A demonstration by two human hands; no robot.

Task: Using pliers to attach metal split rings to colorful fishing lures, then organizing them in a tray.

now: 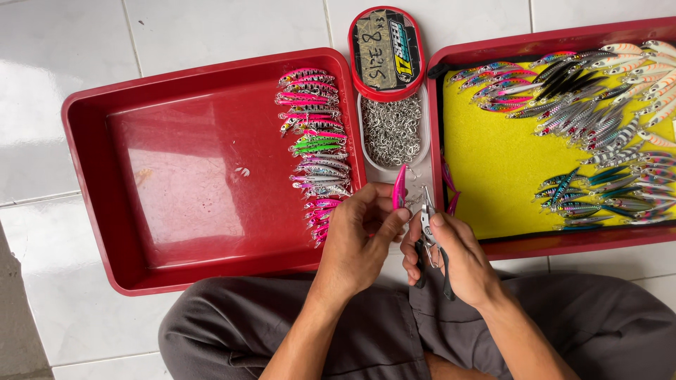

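My left hand (360, 236) holds a pink fishing lure (399, 187) upright between thumb and fingers. My right hand (451, 253) grips small black-handled pliers (427, 226), their metal tip close to the lure's lower end. Both hands hover over the gap between two red trays, just in front of a white oval container of small metal rings (391, 130).
The left red tray (176, 162) has a column of pink, green and silver lures (315, 148) along its right side. The right red tray (493, 243) has a yellow pad (493, 162) with several lures. A red oval lid (386, 51) lies behind the rings. White tiled floor; grey trousers below.
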